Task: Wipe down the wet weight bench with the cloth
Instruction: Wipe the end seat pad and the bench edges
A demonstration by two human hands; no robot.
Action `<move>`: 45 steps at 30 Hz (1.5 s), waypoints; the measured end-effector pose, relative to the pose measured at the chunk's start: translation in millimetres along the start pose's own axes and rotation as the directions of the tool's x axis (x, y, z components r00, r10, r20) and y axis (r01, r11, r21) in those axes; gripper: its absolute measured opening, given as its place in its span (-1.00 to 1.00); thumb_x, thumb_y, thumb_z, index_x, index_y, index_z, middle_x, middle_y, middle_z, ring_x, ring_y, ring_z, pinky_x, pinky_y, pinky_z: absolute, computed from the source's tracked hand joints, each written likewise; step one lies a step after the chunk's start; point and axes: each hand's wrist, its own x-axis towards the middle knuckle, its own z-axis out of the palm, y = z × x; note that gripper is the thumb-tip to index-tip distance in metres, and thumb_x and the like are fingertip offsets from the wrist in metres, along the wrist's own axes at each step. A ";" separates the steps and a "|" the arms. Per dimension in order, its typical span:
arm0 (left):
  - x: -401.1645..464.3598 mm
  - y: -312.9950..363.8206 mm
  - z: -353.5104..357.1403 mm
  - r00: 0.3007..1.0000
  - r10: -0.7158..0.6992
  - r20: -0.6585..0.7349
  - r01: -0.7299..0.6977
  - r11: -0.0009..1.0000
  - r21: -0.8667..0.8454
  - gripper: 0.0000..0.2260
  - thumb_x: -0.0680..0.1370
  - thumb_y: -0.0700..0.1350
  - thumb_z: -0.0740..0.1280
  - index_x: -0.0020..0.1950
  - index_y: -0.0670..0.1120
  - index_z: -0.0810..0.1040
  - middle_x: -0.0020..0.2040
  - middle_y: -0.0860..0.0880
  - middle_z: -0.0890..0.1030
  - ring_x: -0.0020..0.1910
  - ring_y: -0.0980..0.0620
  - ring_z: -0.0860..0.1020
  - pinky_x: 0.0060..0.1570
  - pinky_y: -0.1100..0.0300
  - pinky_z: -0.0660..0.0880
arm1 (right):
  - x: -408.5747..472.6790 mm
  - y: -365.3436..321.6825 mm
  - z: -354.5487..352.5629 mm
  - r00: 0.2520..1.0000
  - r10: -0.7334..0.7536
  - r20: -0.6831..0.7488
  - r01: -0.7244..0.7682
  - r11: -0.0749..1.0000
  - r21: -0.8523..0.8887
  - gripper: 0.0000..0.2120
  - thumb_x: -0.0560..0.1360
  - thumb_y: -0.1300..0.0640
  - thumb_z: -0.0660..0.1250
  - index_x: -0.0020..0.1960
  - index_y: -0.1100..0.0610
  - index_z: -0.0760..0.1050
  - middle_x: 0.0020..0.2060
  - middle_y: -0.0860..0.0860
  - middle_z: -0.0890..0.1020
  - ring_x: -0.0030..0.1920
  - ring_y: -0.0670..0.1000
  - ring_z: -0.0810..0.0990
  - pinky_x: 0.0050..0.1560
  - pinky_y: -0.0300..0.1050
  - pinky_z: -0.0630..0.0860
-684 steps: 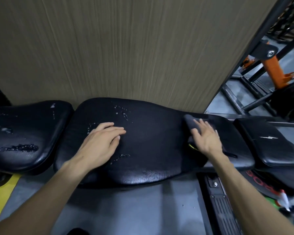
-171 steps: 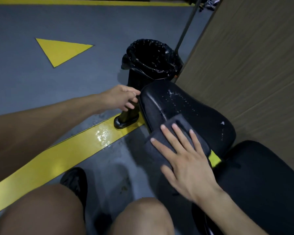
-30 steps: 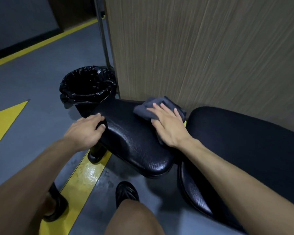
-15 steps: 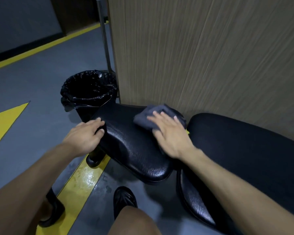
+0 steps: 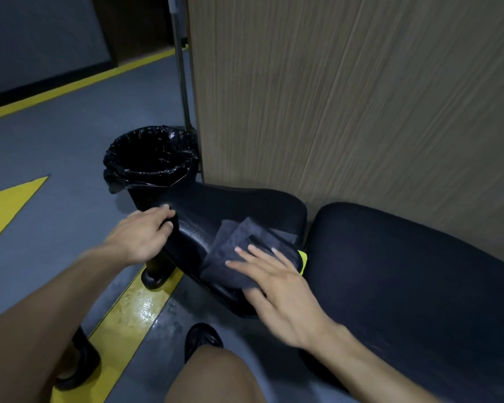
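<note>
Now, right hand pressing cloth, bench

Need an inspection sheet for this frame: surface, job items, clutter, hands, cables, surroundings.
Surface: small black bench pad, glossy, no droplets visible; larger pad beside it, also no droplets visible.
Job's things: dark grey cloth lying crumpled on the small pad's near side.
Clutter: nothing seen on the pads besides the cloth.
Hands: left hand grips the small pad's end; right hand presses the cloth with straight fingers.
Cables: nothing seen.
Surroundings: black-lined bin beyond the pad's end; wood-grain panel behind the bench; grey floor with a shiny yellow stripe; thin metal pole by the panel's edge.
</note>
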 end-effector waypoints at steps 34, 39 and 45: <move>5.9 -3.3 -4.9 0.989 0.145 -0.011 -0.135 0.946 0.294 -0.56 0.67 0.11 0.02 0.52 0.01 0.27 0.53 0.03 0.33 0.34 -0.11 0.42 0.32 0.02 0.39 | 94.5 157.8 -86.5 0.845 0.528 -0.085 -0.524 0.785 -0.331 -0.83 0.57 -0.02 0.09 -0.05 0.06 0.35 0.01 0.21 0.64 0.07 0.26 0.56 0.04 0.08 0.43; 3.6 -10.3 -1.8 0.990 0.138 -0.010 -0.132 0.963 0.235 -0.51 0.67 0.11 0.01 0.59 0.03 0.15 0.61 0.05 0.19 0.43 -0.09 0.35 0.39 0.04 0.33 | 106.6 158.4 -98.9 0.818 0.574 0.033 -0.524 0.769 -0.366 -0.82 0.61 0.04 0.09 -0.09 0.10 0.34 0.07 0.25 0.61 0.13 0.30 0.53 0.03 0.05 0.35; 2.7 -12.8 2.0 0.991 0.135 -0.004 -0.132 0.971 0.200 -0.50 0.67 0.09 0.02 0.61 0.02 0.11 0.62 0.05 0.12 0.47 -0.10 0.31 0.42 0.05 0.28 | 84.8 135.2 -97.6 0.899 0.436 -0.044 -0.416 0.815 -0.403 -0.84 0.60 0.08 0.12 -0.14 0.09 0.28 -0.10 0.26 0.62 -0.02 0.34 0.56 -0.13 0.05 0.30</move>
